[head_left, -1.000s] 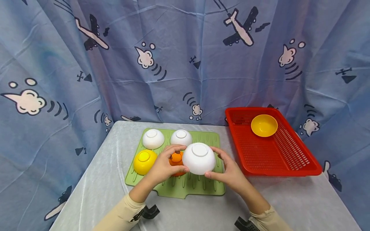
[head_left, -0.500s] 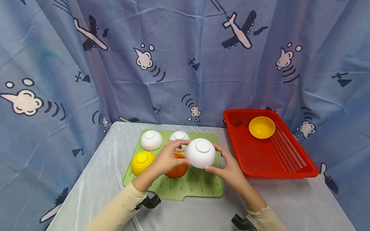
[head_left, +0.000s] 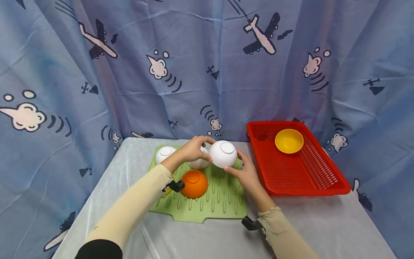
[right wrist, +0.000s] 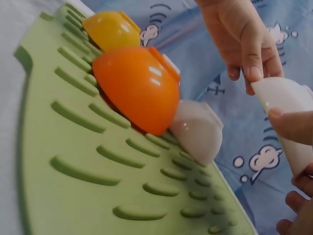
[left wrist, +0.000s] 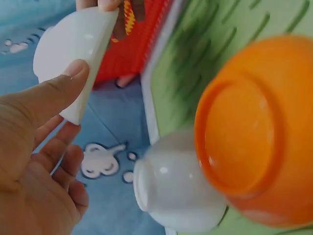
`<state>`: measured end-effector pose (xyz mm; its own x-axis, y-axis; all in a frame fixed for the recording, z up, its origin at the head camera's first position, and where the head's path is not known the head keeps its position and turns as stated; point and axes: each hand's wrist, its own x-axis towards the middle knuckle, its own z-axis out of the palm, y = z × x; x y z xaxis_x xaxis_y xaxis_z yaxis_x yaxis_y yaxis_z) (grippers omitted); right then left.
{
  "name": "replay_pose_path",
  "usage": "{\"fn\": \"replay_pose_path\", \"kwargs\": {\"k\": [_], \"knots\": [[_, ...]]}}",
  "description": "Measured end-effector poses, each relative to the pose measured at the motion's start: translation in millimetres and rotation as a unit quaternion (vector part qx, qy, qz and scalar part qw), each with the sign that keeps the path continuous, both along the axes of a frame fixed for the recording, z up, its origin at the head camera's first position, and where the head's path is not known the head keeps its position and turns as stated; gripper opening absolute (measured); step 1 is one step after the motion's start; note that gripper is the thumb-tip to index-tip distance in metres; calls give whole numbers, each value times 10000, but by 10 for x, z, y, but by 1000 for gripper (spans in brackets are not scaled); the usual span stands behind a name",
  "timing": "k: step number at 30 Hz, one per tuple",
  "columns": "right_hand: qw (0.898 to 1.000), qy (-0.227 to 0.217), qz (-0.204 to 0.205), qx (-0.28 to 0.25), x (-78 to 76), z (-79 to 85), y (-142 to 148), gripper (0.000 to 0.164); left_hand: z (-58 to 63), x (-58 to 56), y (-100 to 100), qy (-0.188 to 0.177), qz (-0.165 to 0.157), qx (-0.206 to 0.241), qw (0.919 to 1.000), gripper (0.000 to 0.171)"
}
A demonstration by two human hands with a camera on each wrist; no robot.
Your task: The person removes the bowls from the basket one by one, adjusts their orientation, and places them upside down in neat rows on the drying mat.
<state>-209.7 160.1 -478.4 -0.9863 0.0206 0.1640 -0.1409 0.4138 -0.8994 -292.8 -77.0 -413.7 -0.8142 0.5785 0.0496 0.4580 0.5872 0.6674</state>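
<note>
A white bowl [head_left: 222,154], turned upside down, hangs above the back right of the green drying mat [head_left: 223,201]. My left hand [head_left: 195,149] pinches its left rim between thumb and fingers, and my right hand [head_left: 244,172] grips the right rim. In the left wrist view the left thumb presses on the outside of the held white bowl [left wrist: 66,51]. Upside down on the mat sit an orange bowl [head_left: 194,184], a white bowl [head_left: 198,163] partly behind my left hand, and another white bowl [head_left: 164,154]. A yellow bowl [right wrist: 111,29] is mostly hidden by my left sleeve in the head view.
To the right, a red basket [head_left: 333,176] stands on the table with a yellow bowl [head_left: 289,141] upright inside. A blue curtain [head_left: 194,72] printed with airplanes hangs behind the pale table [head_left: 317,226].
Both hands have carried the white bowl away from me, from the mat's middle toward its back right. My left sleeve now covers much of the yellow bowl, and the orange bowl shows fully.
</note>
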Motion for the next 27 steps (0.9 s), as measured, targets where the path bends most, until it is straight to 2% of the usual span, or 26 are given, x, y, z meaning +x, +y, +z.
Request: {"fn": "replay_pose_path", "kwargs": {"k": [6, 13, 23, 27], "knots": [[9983, -131, -380, 410, -183, -151, 17, 86, -103, -236, 132, -4, 38, -664, 9978, 64], [9965, -277, -459, 643, -302, -308, 146, 86, -232, -424, 275, -48, -228, -1244, 9920, 58], [9972, -107, -273, 683, -459, -456, 267, 82, -353, -557, 442, 83, -165, -1502, 9885, 56], [9971, -154, -189, 715, -484, -502, 265, 82, -398, -561, 499, 162, -107, -1836, 9828, 57]]}}
